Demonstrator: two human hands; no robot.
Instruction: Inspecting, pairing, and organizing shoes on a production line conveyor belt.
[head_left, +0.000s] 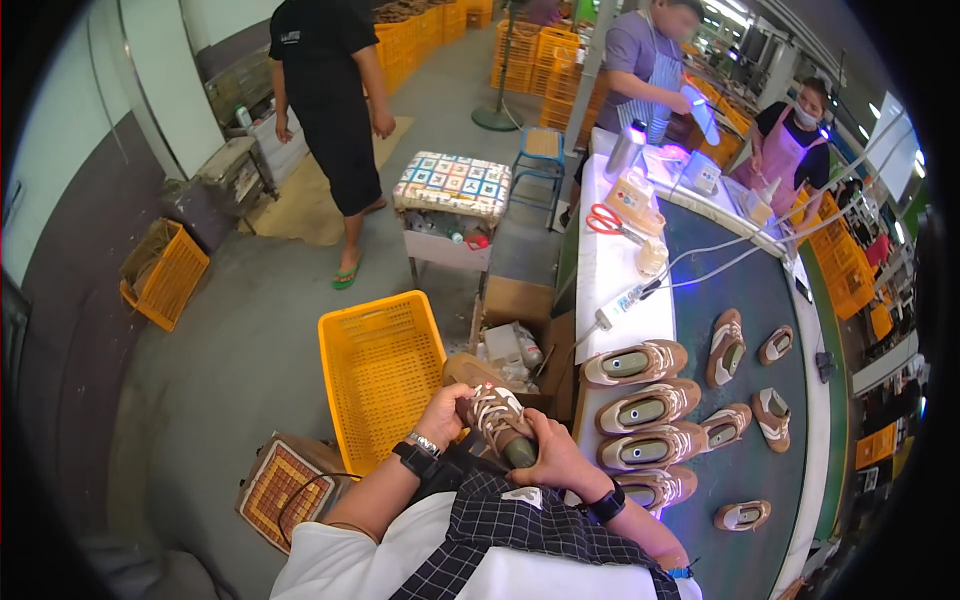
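Between my two hands, in front of my checked apron, is a brown sneaker [494,414] with white laces and a dark green last filling its opening. My left hand [443,414] grips its toe end. My right hand [556,452] is closed round the heel end, with the thumb near the last. Just right of my right hand, a stack of similar brown and white sneakers [652,402] lies on the white bench edge, each with a green last inside.
An empty yellow crate [376,345] stands ahead on the left, beside a cardboard box [515,300] of scraps. More sneakers [726,348] lie on the dark conveyor belt [700,260]. Red-handled scissors [606,219] and a power strip [625,304] lie on the white bench. Co-workers stand beyond it.
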